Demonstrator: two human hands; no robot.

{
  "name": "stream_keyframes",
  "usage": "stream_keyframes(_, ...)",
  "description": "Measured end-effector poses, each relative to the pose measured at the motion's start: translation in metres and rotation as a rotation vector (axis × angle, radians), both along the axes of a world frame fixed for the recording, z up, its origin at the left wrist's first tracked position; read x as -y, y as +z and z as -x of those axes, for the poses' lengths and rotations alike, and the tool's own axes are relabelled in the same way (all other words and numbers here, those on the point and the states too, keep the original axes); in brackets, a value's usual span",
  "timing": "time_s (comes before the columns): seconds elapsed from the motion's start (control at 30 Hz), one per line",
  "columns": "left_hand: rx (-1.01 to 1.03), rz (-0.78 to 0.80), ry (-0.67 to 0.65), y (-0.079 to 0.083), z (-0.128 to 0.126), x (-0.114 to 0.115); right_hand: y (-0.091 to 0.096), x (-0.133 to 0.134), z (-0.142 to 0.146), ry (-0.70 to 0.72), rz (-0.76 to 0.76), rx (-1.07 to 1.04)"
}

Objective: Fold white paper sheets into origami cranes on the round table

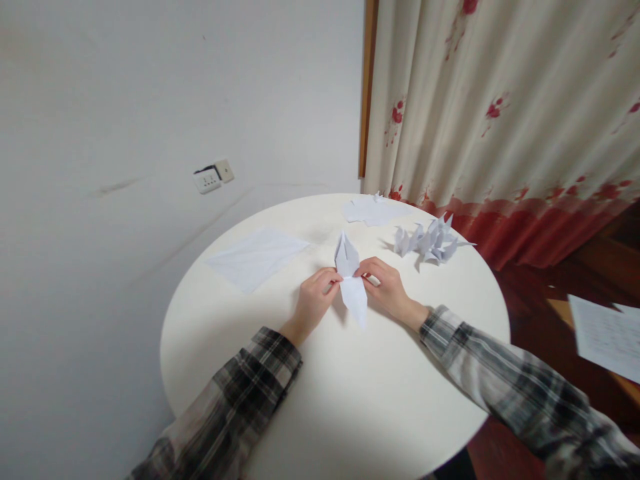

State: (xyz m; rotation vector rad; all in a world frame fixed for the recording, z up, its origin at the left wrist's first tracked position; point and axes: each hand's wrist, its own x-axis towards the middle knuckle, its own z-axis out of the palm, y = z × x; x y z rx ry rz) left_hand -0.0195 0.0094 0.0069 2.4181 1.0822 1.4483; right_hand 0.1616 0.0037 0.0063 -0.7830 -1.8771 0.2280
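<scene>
A partly folded white paper (354, 297) stands out between my hands, with a pointed, layered upper half and a single pointed flap hanging toward me. My left hand (319, 291) pinches its left edge at the middle crease. On the opposite edge, my right hand (384, 285) grips the same crease between thumb and fingers. Beyond my right hand, several folded paper cranes (433, 241) are bunched together on the round white table (320, 400).
A creased white sheet (260, 257) lies flat on the left of the table. More paper sheets (373, 210) lie at the back edge. A wall with a socket (207, 180) borders the left, a curtain (475, 120) the back right. Written papers (607, 337) rest on a lower surface at right.
</scene>
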Motion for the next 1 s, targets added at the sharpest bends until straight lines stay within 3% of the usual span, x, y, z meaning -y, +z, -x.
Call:
stream_keyframes(0.23,-0.035,-0.059,-0.015,0.0027,-0.0005,0.0015,-0.0002,0.0005,0.0000,-0.009,0.000,0.013)
stream_keyframes(0.57,-0.009,0.006,-0.008,0.0003,-0.0013,0.0008,-0.0003,0.0010,-0.0004,-0.046,-0.034,0.070)
stream_keyframes(1.0,0.028,-0.036,0.001,0.0004,-0.0016,-0.0007,0.0030,0.0008,0.0017,-0.025,-0.043,0.060)
